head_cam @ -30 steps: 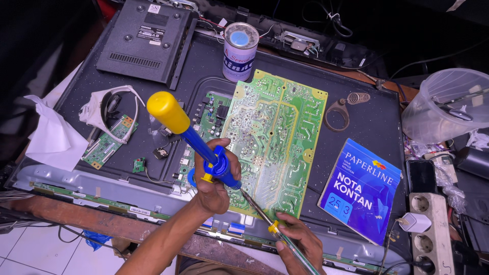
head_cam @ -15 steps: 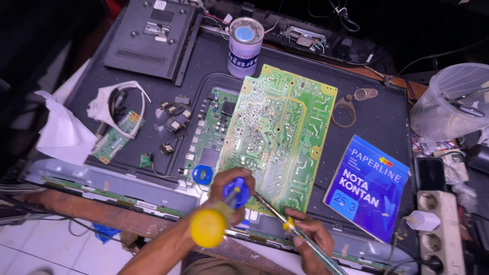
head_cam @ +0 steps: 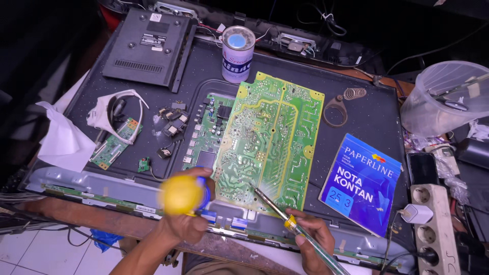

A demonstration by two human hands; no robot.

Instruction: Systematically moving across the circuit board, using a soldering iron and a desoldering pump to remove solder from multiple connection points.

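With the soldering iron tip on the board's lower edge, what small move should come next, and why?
Probably bring the yellow-knobbed blue desoldering pump in the left hand nearer the soldering iron tip, which the right hand rests on the large green circuit board; the pump hangs beside it.

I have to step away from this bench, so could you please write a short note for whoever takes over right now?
Left hand: grips a blue suction pump with a yellow knob, blurred, near the lower left edge of the big green circuit board.
Right hand: holds a soldering iron, tip on the board's lower edge.
The board lies solder side up on the dark back panel, partly over a smaller board.
Done: cannot tell which joints are cleared.
Left: the joint under the tip looks unfinished.
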